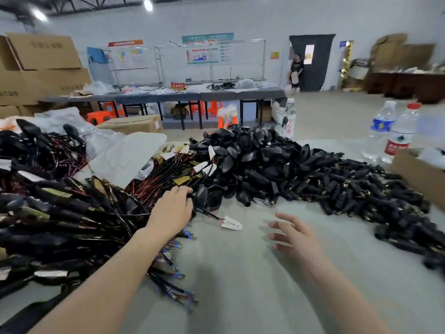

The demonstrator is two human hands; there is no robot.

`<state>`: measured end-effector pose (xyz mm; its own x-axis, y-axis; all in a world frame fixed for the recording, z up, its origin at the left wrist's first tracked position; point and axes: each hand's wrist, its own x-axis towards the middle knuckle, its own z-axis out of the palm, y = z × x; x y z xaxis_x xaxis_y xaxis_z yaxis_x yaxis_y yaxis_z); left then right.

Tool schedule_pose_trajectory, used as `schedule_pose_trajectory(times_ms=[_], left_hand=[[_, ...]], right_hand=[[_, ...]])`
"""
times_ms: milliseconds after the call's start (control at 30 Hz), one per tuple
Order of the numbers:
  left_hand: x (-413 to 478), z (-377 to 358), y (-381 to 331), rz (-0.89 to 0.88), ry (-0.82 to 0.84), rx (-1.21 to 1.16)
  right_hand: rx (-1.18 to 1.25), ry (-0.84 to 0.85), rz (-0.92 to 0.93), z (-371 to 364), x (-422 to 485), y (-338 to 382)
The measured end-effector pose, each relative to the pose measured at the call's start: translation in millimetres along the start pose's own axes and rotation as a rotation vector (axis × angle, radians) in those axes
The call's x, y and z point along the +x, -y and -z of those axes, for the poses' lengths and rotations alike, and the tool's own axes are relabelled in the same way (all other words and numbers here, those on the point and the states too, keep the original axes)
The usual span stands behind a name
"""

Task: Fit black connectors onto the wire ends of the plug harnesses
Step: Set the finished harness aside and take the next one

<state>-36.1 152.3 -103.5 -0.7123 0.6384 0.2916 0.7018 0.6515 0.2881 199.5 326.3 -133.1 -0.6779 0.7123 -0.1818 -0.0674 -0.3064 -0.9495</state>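
A big tangle of plug harnesses (60, 213) with black plugs and red-and-black wires covers the left of the table. My left hand (172, 208) reaches into its right edge, fingers curled over a black plug and its wires. One harness lead with a white tag (231, 223) trails out onto the bare table just right of that hand. A heap of black connectors (337, 186) spreads across the right side, with larger black plug shells (243, 155) piled behind. My right hand (292, 233) hovers over the table with fingers spread, holding nothing.
Two water bottles (390, 131) and a cardboard box (419, 174) stand at the right edge. Plastic bags (125, 153) lie behind the harnesses. Stacked cartons, a long work table (168, 95) and a person by a dark doorway are in the background.
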Motion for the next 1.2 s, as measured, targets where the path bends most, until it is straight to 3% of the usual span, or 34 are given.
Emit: schedule_pose_trajectory(times_ms=[100, 233, 433, 667, 900, 1000, 1100, 1200], left_hand=[[25.9, -10.6, 5.8, 0.126, -0.012, -0.080], [48.3, -27.2, 11.7, 0.216, -0.016, 0.058], [70.3, -37.2, 14.9, 0.225, 0.077, 0.301], [62.5, -22.9, 11.9, 0.121, -0.095, 0.244], [75.0, 63.8, -53.0, -0.016, -0.437, -0.205], [67.5, 99.4, -83.5, -0.002, -0.495, -0.648], [33.5, 97.9, -99.8, 0.111, -0.423, -1.226], [-7.8, 52.4, -106.7, 0.227, -0.285, -1.460]], right_hand=[[0.179, 0.084, -0.037, 19.1, 10.4, -4.8], [0.383, 0.163, -0.092, 39.5, 20.3, -5.4], [0.420, 0.208, -0.104, 44.5, 25.3, -8.9], [0.403, 0.173, -0.107, 40.1, 21.4, -4.4], [0.274, 0.149, -0.053, 32.0, 18.5, -6.2], [0.231, 0.133, -0.041, 28.9, 18.1, -7.7], [0.215, 0.120, -0.040, 28.1, 17.4, -6.9], [0.208, 0.111, -0.030, 27.3, 16.4, -6.1]])
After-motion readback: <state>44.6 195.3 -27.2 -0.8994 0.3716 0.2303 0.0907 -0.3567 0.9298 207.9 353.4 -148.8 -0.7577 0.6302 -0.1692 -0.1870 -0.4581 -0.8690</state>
